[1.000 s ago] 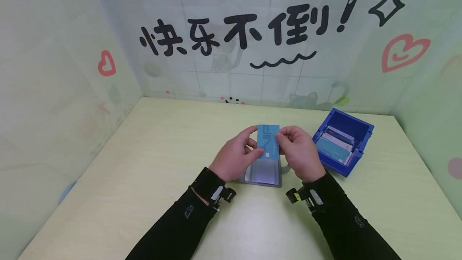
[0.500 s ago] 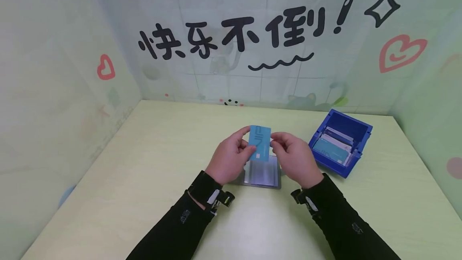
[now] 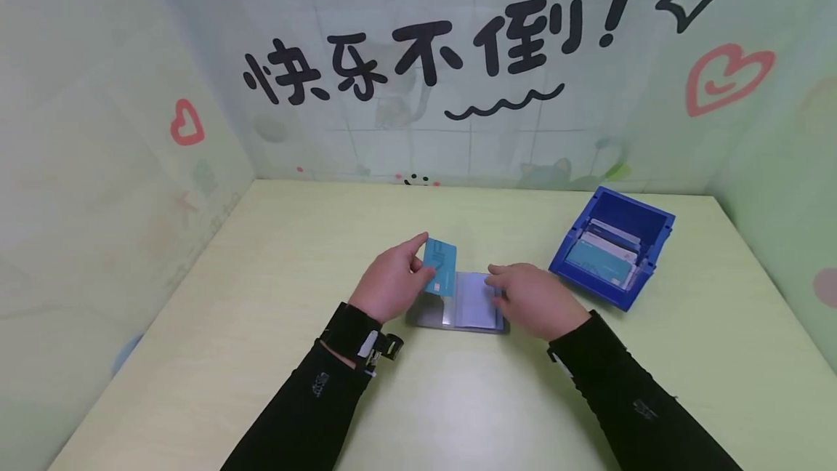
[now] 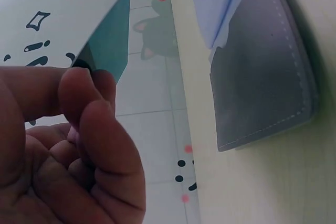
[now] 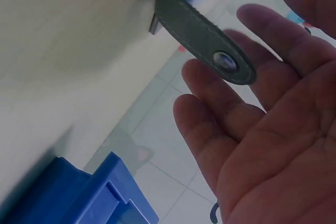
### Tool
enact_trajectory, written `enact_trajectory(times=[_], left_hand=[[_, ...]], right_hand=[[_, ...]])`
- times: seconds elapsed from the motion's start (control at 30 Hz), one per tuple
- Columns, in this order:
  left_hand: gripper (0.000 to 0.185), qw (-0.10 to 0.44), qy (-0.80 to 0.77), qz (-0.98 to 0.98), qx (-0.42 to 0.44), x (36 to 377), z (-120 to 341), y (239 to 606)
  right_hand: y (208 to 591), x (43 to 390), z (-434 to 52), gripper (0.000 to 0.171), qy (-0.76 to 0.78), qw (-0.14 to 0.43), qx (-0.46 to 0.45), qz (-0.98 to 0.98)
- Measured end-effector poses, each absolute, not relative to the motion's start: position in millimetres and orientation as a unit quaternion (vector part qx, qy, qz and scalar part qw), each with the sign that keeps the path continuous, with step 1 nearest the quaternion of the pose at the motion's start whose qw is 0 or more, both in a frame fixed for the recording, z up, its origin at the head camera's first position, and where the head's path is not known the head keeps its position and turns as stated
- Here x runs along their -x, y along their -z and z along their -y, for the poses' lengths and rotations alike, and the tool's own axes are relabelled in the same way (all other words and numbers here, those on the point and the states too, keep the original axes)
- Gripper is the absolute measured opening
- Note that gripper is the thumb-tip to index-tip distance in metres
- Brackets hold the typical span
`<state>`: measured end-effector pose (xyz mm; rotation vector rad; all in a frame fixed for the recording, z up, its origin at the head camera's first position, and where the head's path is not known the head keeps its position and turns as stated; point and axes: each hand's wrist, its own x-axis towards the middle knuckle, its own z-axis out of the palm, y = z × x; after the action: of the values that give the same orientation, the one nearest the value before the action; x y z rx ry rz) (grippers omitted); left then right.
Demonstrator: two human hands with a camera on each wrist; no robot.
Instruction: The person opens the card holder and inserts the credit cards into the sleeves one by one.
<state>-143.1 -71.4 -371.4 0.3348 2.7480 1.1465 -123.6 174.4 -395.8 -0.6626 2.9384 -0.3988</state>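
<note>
At the far left, a pale side wall (image 3: 104, 187) carries a small red heart outline (image 3: 187, 122) and borders the light wooden tabletop (image 3: 294, 238). Left of centre, a black sleeve (image 3: 304, 398) ends in a wrist strap with a small camera, and the left hand (image 3: 389, 282) pinches a blue card (image 3: 441, 266) between thumb and fingers. The card is held raised, slightly tilted, in front of the left part of an opened grey card holder (image 3: 428, 312), which lies on the tabletop. On the holder's right half are clear plastic sleeves (image 3: 476, 302). Just beside their right edge is the right hand (image 3: 532, 300), its fingers loosely extended and its palm without anything in it; the right wrist view shows the holder's closing strap (image 5: 184, 22), with a round metal snap (image 5: 224, 61), overlapping those fingers, though whether they touch cannot be told. Farther right, apart from this hand, an open blue box (image 3: 633, 215) sits turned at an angle, several cards (image 3: 601, 260) leaning inside, a light blue one foremost. Behind it, the back wall (image 3: 301, 151) shows a larger red heart (image 3: 729, 80) near the corner.
</note>
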Motion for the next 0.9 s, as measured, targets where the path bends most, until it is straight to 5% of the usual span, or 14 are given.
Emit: enact_trajectory(times=[0.43,0.9], left_hand=[[0.06,0.116,-0.336,-0.925,-0.136,147.7,72.4,388.1],[0.059,0.136,-0.329,-0.923,-0.149,146.5,73.3,393.3]], right_hand=[[398.7,127.5,-174.7,0.052,0.116,0.115,0.193,-0.968],[403.7,126.6,-169.9,0.056,0.095,0.124,0.192,-0.969]])
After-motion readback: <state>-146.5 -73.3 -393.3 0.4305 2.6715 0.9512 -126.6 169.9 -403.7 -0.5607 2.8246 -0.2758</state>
